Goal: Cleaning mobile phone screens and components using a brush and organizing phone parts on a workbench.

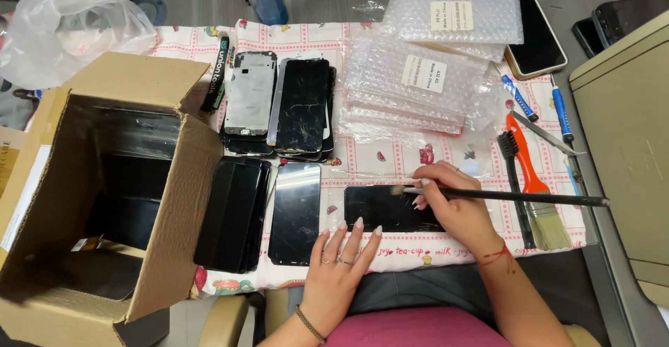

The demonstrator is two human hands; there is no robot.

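Item: flat black glass phone screen (pixel 390 209), lying on the patterned cloth surface (pixel 390 162), right of 1 open brown cardboard box (pixel 139 180). Likely light, stiff, fragile, slippery; best taken by edges. Left hand (pixel 341 263) open, fingertips steadying it. Right hand (pixel 453 204) closed around thin black-handled brush (pixel 502 195).

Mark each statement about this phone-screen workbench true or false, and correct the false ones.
1. The right hand holds a thin brush with its bristles on a black phone screen. True.
2. The left hand grips a screwdriver. False: it holds no tool; its fingertips rest at the near edge of that screen.
3. The cardboard box stands open at the left of the cloth. True.
4. The bubble-wrap packets lie inside the box. False: they are stacked on the patterned cloth, beyond the hands.
5. An orange-handled paintbrush lies right of the right hand. True.
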